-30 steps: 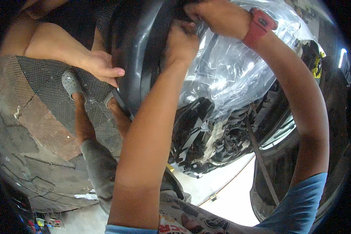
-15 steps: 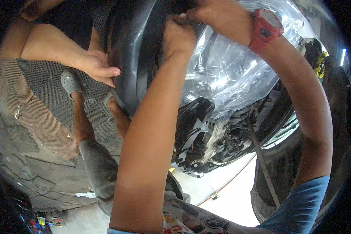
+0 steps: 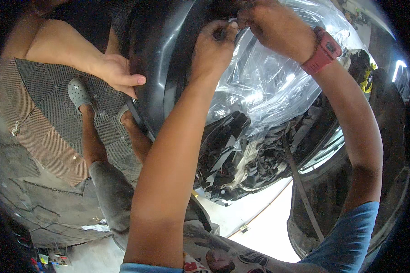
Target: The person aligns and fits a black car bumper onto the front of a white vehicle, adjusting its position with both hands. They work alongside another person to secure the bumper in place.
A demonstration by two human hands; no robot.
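Note:
My left hand (image 3: pixel 212 48) is at the top, its fingers curled and pinched together beside the inner edge of a glossy black curved car panel (image 3: pixel 157 59). Close to its fingertips, my right hand (image 3: pixel 275 29) bends its fingers downward in shadow. What either hand pinches is too small and dark to make out. Clear crinkled plastic sheeting (image 3: pixel 264 86) spreads beneath my hands and wrists. A red watch (image 3: pixel 323 50) circles my right wrist. On the left, another person's hand (image 3: pixel 122 75) rests against the outer edge of the panel.
Below the sheeting lie exposed dark engine-bay parts (image 3: pixel 259 159). A thin rod (image 3: pixel 303 191) slants across to a dark panel at the right. Ribbed floor mats (image 3: pixel 54 127) cover the ground at left, where my grey clog (image 3: pixel 81 93) stands. Yellow tape (image 3: pixel 368 79) shows at far right.
My right hand has shifted a little to the right, and its wrist has turned. My left fingers have curled more visibly. The other person's hand stays at the panel.

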